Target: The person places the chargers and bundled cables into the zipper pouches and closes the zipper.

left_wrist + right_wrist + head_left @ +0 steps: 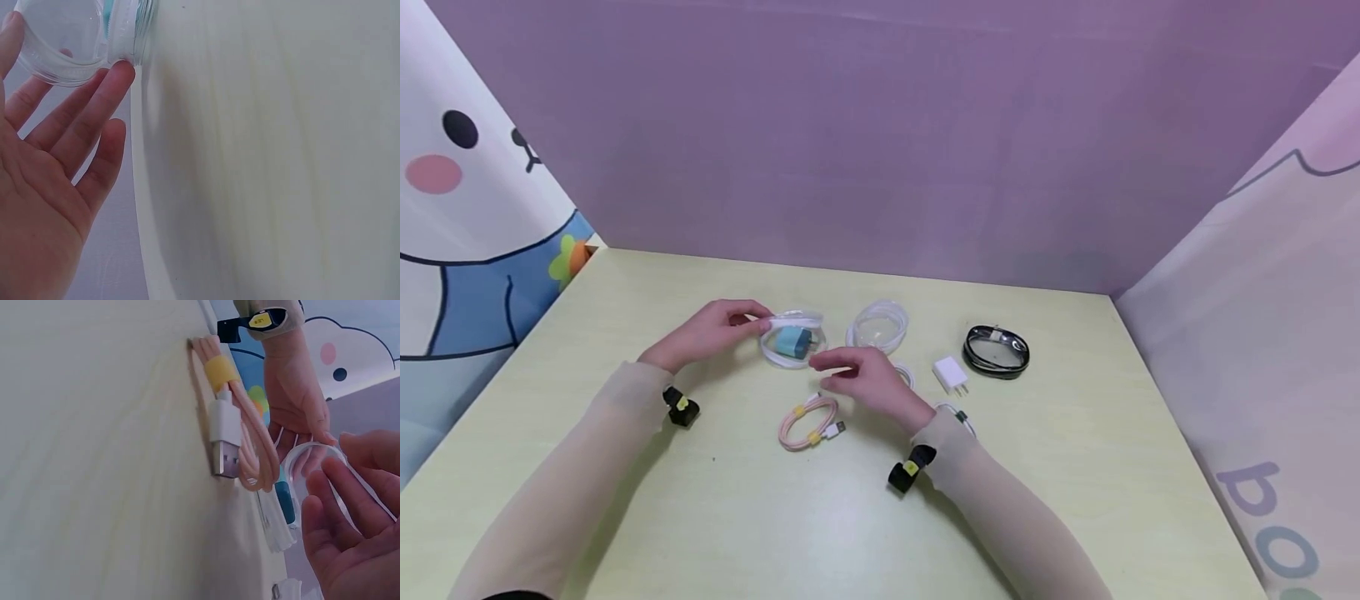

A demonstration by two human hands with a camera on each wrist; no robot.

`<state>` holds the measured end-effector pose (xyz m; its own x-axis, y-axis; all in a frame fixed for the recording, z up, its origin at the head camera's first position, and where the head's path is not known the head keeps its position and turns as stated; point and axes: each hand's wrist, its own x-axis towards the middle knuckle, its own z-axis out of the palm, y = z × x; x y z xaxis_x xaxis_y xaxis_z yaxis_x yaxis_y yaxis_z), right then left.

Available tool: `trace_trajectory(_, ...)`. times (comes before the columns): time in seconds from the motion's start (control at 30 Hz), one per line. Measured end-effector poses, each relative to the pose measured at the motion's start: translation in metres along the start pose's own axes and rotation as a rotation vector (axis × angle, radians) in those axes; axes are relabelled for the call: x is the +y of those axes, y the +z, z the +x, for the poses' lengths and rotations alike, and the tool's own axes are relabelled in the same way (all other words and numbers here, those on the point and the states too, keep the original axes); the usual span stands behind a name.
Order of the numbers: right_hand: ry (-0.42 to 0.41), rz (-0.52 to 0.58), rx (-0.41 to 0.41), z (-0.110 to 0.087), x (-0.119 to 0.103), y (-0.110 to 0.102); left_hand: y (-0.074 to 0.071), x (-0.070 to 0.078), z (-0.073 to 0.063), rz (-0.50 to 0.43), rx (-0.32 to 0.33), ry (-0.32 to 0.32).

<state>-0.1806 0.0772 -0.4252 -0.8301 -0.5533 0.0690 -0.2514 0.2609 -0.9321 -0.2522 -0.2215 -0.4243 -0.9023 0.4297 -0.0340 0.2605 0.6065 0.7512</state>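
A coiled white cable in clear plastic is pinched at its left side by my left hand. In the left wrist view, the fingertips lie against the coil from below, with the thumb at its other side. A teal charging plug shows inside the ring. My right hand hovers at the coil's right side, its thumb and fingers spread apart. Below the two hands lies a coiled pink cable with yellow ties and a white USB end.
Behind the right hand sits another white coil. Further right are a white charging plug and a coiled black cable. The right wrist partly covers a white cable. A purple cloth hangs along the table's far edge.
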Motion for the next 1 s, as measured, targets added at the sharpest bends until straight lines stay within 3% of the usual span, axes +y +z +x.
trace_trajectory(0.27, 0.020, -0.148, -0.101, -0.015, 0.008, 0.002, 0.000, -0.003, -0.001, -0.016, -0.001, -0.002)
trace_trajectory(0.5, 0.031, -0.183, -0.182, -0.018, 0.010, 0.000, 0.000, 0.000, -0.003, -0.030, 0.008, -0.024)
trace_trajectory(1.0, -0.009, -0.219, -0.205, -0.017, 0.016, -0.002, -0.001, 0.000, -0.002, -0.020, -0.010, -0.027)
